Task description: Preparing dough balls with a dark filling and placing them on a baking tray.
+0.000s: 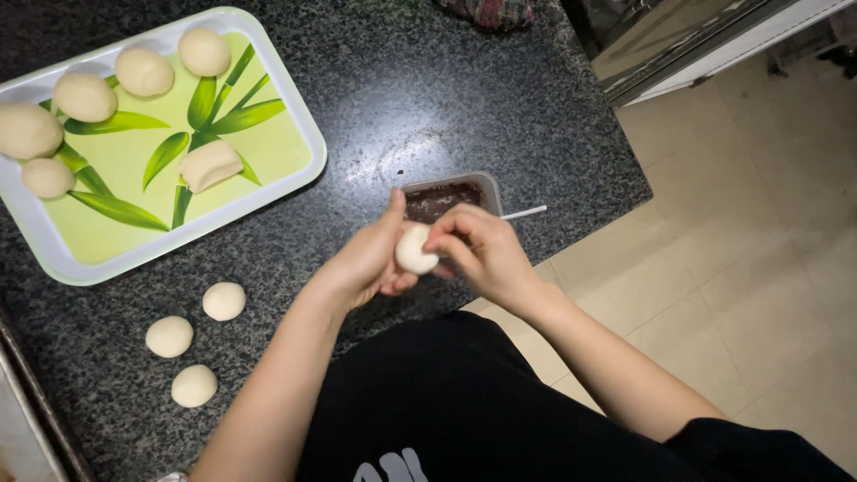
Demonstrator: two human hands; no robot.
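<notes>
Dark speckled stone forms the table (428, 98), whose right edge drops to a pale tiled floor (759, 268). Both hands meet above that edge, in front of the person's black garment. The left hand (366, 263) cups a round white dough ball (414, 250) from the left, thumb raised along its far side; the right hand (482, 250) closes on the same ball from the right, fingertips pinching at its top. Both hands are thus clamped on the dough, which sits between them, off the table surface. Being nearly round, the ball shows no clear long axis.

Just beyond the hands, touching neither, stands a small grey tub of dark brown paste (444, 198); a thin white stick (523, 212) juts from it to the right. This tub is the nearest thing to the dough and lies directly past it.

To the left, well apart, three small dough balls (195, 337) rest on the bare stone. Farther back lies a white-rimmed green tray (268, 170) with a leaf pattern, carrying five rounded dough pieces and one squarish lump (210, 164). Nothing stands between hands and tub.
</notes>
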